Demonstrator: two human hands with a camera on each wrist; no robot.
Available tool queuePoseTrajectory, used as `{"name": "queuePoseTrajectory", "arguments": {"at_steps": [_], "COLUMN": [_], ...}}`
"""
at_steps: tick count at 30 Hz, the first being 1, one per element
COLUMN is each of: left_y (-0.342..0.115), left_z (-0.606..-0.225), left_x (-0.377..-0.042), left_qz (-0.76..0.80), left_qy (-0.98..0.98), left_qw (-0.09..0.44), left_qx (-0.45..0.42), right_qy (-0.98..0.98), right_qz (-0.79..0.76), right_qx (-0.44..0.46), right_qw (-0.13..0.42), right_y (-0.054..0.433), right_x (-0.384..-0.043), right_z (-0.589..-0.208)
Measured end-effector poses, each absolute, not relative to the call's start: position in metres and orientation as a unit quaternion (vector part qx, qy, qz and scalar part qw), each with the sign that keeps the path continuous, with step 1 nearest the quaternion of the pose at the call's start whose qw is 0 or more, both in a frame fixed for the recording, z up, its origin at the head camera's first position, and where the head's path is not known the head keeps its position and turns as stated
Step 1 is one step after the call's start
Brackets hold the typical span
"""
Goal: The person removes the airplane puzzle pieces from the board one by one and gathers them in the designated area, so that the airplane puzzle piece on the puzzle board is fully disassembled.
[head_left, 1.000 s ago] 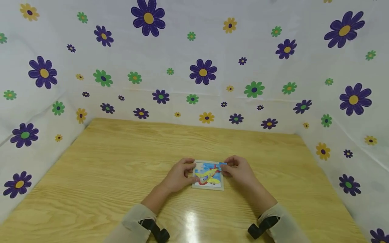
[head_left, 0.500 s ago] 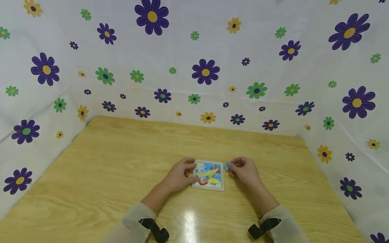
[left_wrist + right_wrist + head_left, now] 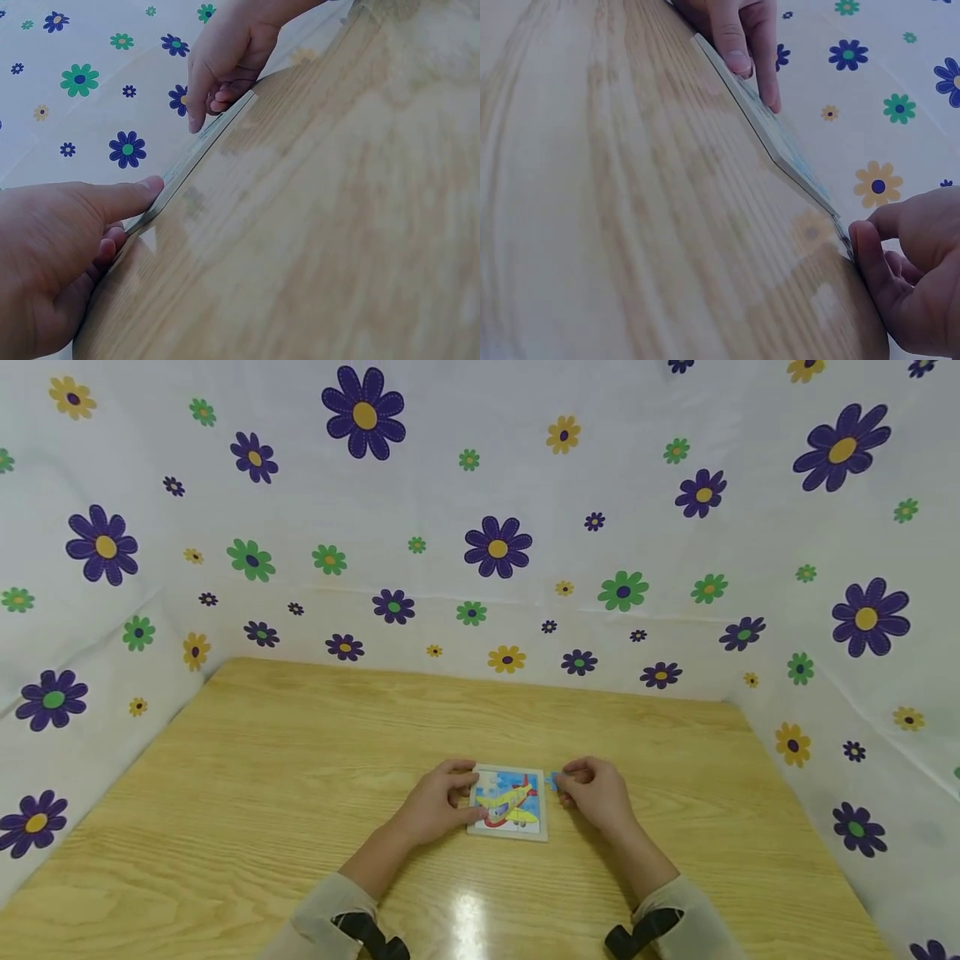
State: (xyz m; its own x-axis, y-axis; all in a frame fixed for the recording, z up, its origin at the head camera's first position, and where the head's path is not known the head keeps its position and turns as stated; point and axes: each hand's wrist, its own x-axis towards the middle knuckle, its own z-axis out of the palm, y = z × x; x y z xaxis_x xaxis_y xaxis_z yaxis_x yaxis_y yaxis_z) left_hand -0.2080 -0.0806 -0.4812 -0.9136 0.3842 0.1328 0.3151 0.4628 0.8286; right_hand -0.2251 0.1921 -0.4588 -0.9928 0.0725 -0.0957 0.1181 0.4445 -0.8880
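Note:
A small square jigsaw puzzle (image 3: 522, 810) with a yellow and red airplane on a blue sky lies in a pale-rimmed tray (image 3: 507, 837). My left hand (image 3: 433, 807) holds the tray's left side, thumb over the lower left rim and fingers along the edge. Just off the upper right rim, my right hand (image 3: 602, 795) pinches a small blue puzzle piece (image 3: 552, 781) between thumb and fingers; they cover part of it. In the right wrist view the piece (image 3: 845, 238) shows edge-on, low by the tabletop and close to the tray's corner.
The wood-grain table (image 3: 315, 735) stretches around the tray on all sides. White cloth (image 3: 442, 485) with printed flowers closes off the back and both sides. A black strap with a camera (image 3: 645, 932) sits on each wrist.
My right hand has drawn the blue piece from over the puzzle's upper right corner to just outside the right rim. The left hand keeps its hold on the tray. The head view has shifted slightly.

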Motion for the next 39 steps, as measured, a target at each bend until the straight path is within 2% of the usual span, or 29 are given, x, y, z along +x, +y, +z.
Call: {"name": "queuePoseTrajectory", "arguments": {"at_steps": [6, 14, 23, 28, 34, 39], "left_y": [-0.080, -0.075, -0.076, -0.076, -0.077, -0.078], "left_z": [-0.479, -0.480, -0.478, -0.477, -0.478, -0.478], "left_x": [-0.207, -0.206, -0.205, -0.207, -0.207, -0.206], "left_qz": [0.475, 0.472, 0.470, 0.463, 0.460, 0.461], "left_qy": [0.856, 0.858, 0.862, 0.863, 0.864, 0.863], "left_qw": [0.031, 0.024, 0.020, 0.015, 0.014, 0.017], "left_qx": [0.201, 0.200, 0.190, 0.200, 0.202, 0.207], "right_qy": [0.840, 0.827, 0.810, 0.804, 0.810, 0.841], "right_qz": [-0.536, -0.555, -0.580, -0.586, -0.567, -0.515], "right_qx": [0.081, 0.085, 0.023, 0.009, -0.054, -0.097], "right_qw": [0.012, 0.028, 0.084, 0.096, 0.136, 0.132], "right_y": [0.192, 0.189, 0.156, 0.138, 0.130, 0.129], "right_x": [-0.227, -0.224, -0.224, -0.228, -0.229, -0.226], "right_z": [-0.459, -0.451, -0.445, -0.446, -0.456, -0.459]}}
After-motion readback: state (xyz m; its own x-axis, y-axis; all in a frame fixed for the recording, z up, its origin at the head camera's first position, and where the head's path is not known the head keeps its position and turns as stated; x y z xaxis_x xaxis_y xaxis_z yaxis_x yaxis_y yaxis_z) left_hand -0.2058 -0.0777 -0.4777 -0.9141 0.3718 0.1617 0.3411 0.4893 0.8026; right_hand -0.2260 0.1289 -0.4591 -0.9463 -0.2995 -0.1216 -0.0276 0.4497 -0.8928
